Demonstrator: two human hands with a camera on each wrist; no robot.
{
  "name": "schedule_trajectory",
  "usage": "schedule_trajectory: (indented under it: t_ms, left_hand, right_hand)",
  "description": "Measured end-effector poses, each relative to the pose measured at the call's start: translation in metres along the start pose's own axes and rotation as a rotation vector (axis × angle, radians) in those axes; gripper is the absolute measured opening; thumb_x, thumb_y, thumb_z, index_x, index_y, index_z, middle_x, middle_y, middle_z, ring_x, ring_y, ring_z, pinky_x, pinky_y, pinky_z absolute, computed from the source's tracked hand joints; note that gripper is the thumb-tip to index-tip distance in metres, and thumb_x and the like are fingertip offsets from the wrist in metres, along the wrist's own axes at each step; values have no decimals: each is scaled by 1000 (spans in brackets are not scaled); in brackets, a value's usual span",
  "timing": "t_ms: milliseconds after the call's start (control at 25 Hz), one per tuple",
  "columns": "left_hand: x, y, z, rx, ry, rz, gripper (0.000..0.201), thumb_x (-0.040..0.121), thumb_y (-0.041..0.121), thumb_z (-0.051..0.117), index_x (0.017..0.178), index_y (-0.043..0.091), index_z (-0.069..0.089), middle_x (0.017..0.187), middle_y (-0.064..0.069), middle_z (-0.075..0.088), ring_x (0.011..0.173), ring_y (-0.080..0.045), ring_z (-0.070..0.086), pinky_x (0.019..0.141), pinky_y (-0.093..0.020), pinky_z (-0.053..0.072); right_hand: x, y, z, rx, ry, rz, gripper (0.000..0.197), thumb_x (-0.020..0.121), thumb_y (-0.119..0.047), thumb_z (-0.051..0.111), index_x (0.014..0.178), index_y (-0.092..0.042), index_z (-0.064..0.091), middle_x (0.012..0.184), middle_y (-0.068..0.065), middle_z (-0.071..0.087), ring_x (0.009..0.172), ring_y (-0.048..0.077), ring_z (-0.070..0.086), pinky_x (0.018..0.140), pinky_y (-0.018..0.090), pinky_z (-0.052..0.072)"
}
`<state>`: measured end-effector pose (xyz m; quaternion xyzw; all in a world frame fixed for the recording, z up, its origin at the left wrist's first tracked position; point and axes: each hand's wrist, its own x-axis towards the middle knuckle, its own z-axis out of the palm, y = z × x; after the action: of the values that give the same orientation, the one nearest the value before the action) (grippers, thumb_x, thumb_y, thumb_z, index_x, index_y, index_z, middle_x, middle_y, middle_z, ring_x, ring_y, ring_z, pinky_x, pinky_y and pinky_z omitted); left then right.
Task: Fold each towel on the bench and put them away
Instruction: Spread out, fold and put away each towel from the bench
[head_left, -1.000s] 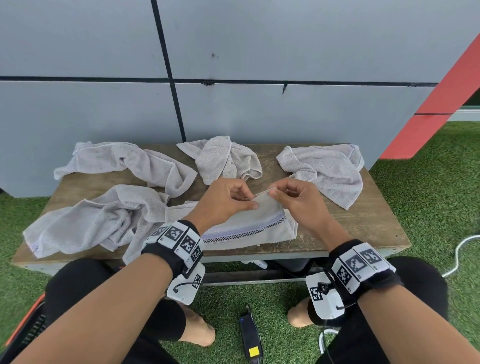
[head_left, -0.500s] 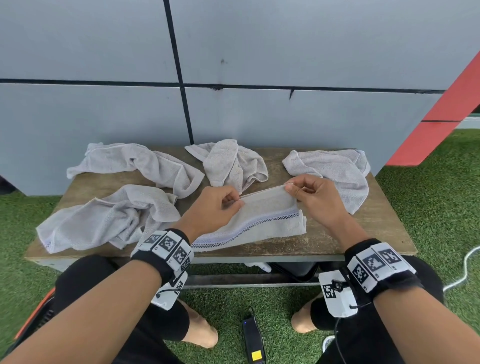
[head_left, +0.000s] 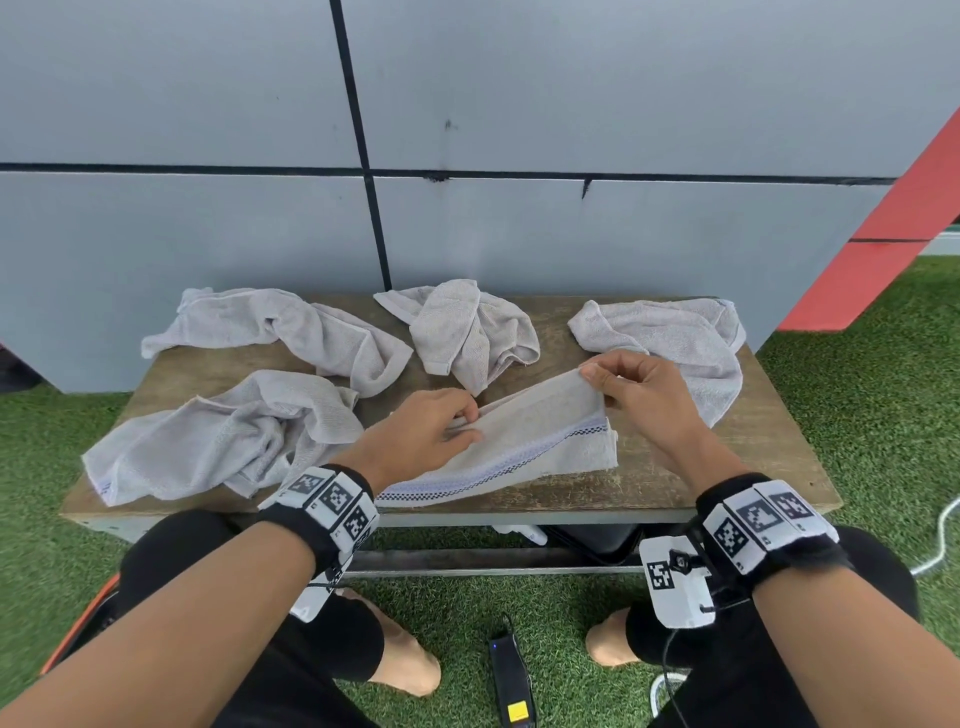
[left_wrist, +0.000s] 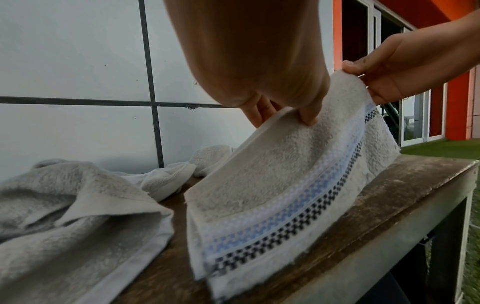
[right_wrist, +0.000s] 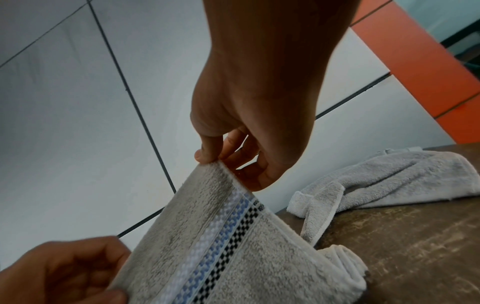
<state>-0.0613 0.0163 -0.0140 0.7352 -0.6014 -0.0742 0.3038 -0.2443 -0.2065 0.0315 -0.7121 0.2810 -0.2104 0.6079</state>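
Note:
A grey towel with a blue and black checked stripe (head_left: 524, 436) (left_wrist: 280, 197) (right_wrist: 221, 242) is held up by its top edge over the front of the wooden bench (head_left: 691, 467). My left hand (head_left: 431, 431) (left_wrist: 285, 111) pinches the left part of that edge. My right hand (head_left: 623, 384) (right_wrist: 223, 158) pinches the right corner, raised higher. The towel's lower edge rests on the bench. Several crumpled grey towels lie around it: front left (head_left: 218, 436), back left (head_left: 291, 332), back middle (head_left: 467, 332), back right (head_left: 675, 343).
A grey panelled wall (head_left: 467, 130) rises right behind the bench. Green artificial turf (head_left: 872, 415) surrounds it. A black device (head_left: 511, 680) lies on the grass between my feet, and a white cable (head_left: 940, 540) runs at the right. A red slanted beam (head_left: 893, 228) stands at right.
Both hands have moved apart along the towel's top edge, spreading it wider; the right hand has gone up and to the right with its corner.

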Motion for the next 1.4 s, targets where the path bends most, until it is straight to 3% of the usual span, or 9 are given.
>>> schedule_trajectory:
  t_ms: [160,280,440,560,680,800,1040,1240,1400]
  left_hand:
    - [-9,-8,0,69,38,46,12,96,23,63,92,12,62,84,9,60,74,-10,55,70,-27,46]
    - [-11,-10,-4,109,30,25,19,100,26,57,89,11,61,77,6,59,69,-13,53,65,-28,43]
    - [-18,-18,-7,135,-61,-26,17,101,28,57,94,13,62,86,7,62,76,-12,55,71,-24,39]
    - [-28,-30,-9,127,-120,-109,14,102,28,54,101,15,60,93,10,59,82,-11,54,75,-27,43]
    - [-40,-37,-14,140,-121,-146,14,102,28,52,100,16,60,93,10,59,81,-9,56,75,-28,46]
    - [-48,-37,-19,138,-111,-166,18,104,29,49,97,16,59,85,11,55,72,-4,51,68,-22,39]
    - [-53,-37,-24,142,-140,-171,13,104,23,46,99,15,56,89,9,54,78,-9,53,71,-25,43]
    - [-56,-31,-24,166,-127,-184,16,104,26,43,92,17,48,77,13,47,66,-5,47,60,-22,34]
    - [-56,-30,-26,196,-199,-244,17,108,28,35,99,17,45,70,9,46,60,-8,44,56,-27,32]
  right_hand:
    - [2,2,-7,-5,11,-2,7,90,-17,74,89,-12,77,85,3,73,76,9,69,71,23,54]
    - [4,4,-10,-30,17,8,7,89,-19,75,89,-13,78,89,8,75,80,15,70,77,32,57]
    - [6,9,-12,-70,46,13,7,88,-20,76,87,-14,79,91,11,75,83,22,69,88,49,59]
    - [5,12,-13,-71,75,22,7,88,-20,76,85,-15,79,91,12,75,84,25,68,90,54,57]
    - [3,13,-16,-57,86,34,8,88,-19,76,85,-12,78,91,12,76,86,25,70,91,53,58]
    - [1,16,-19,-52,87,62,8,88,-18,76,87,-10,77,91,13,75,83,21,68,92,51,58]
    - [-3,21,-16,-75,88,76,7,88,-17,75,83,-13,77,90,14,75,82,23,65,87,45,57]
    - [-3,26,-21,-97,98,87,8,87,-20,77,85,-13,78,86,9,75,80,20,65,88,48,56]
    - [-4,27,-22,-120,104,83,8,87,-22,77,84,-14,78,84,8,74,78,20,64,87,48,56]
